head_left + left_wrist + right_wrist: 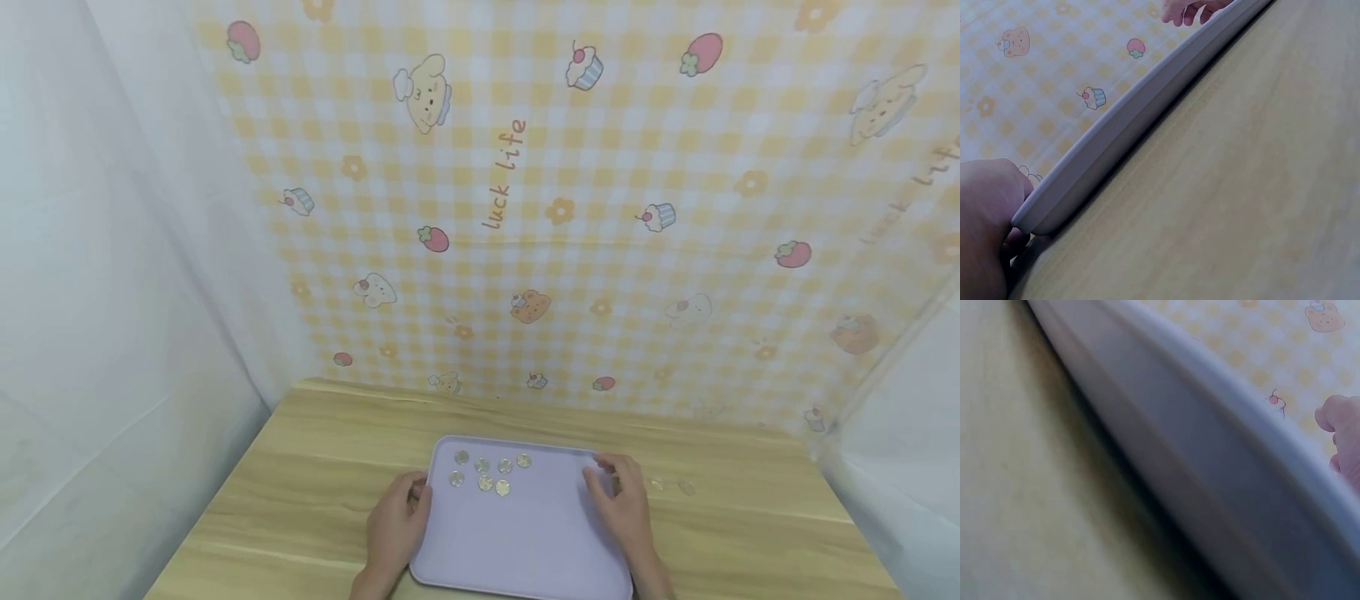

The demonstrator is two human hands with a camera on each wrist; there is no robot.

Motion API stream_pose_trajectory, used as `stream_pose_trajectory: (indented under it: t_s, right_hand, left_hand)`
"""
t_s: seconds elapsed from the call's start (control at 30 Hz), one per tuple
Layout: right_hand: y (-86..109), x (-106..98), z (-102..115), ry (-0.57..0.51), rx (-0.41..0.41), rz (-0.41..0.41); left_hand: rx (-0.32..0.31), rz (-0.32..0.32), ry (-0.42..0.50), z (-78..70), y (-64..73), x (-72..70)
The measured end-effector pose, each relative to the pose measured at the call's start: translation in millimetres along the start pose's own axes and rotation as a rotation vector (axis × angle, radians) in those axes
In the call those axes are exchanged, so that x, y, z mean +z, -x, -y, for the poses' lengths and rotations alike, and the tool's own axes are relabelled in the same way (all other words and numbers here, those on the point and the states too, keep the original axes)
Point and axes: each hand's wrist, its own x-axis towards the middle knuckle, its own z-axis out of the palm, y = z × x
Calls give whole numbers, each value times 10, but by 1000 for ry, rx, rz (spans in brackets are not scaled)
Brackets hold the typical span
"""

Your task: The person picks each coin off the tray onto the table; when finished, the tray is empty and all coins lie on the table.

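A lilac rectangular tray (525,533) lies on the wooden table between both hands. Several small shiny round coins (486,482) sit in two loose rows at its far left part. My left hand (397,521) grips the tray's left edge, and in the left wrist view the thumb side of the hand (991,206) is over the rim with fingers under it. Over the right edge of the tray is my right hand (622,500), its fingers loosely bent and holding nothing. The right wrist view shows fingertips (1338,415) above the rim.
Two small, clear, roundish pieces (686,487) lie on the table (750,533) to the right of the right hand. A yellow checked cloth (555,267) with cartoon prints hangs behind the table. White sheets (135,292) hang at the left and right sides.
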Motion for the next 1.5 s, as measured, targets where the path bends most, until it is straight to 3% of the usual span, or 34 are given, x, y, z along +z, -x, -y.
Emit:
stream_pose_trajectory:
  t_s: [0.43,0.6,0.8,1.0,1.27,1.5]
  right_hand:
    - [-11,1,115,49,10,36]
    - [-22,45,146,87,-31,39]
    - [16,176,237,108,-101,37]
    - [71,304,348,150,-66,90]
    - [134,484,458,135,-30,100]
    - [186,616,566,139,-47,91]
  left_hand:
    - [17,-10,-2,0,-18,49]
    - [19,-1,6,2,-20,45]
    - [3,5,10,1,-14,40]
    - [-11,1,2,4,-15,59]
    - [14,-15,5,6,-5,43]
    - [-22,14,-9,-6,-18,9]
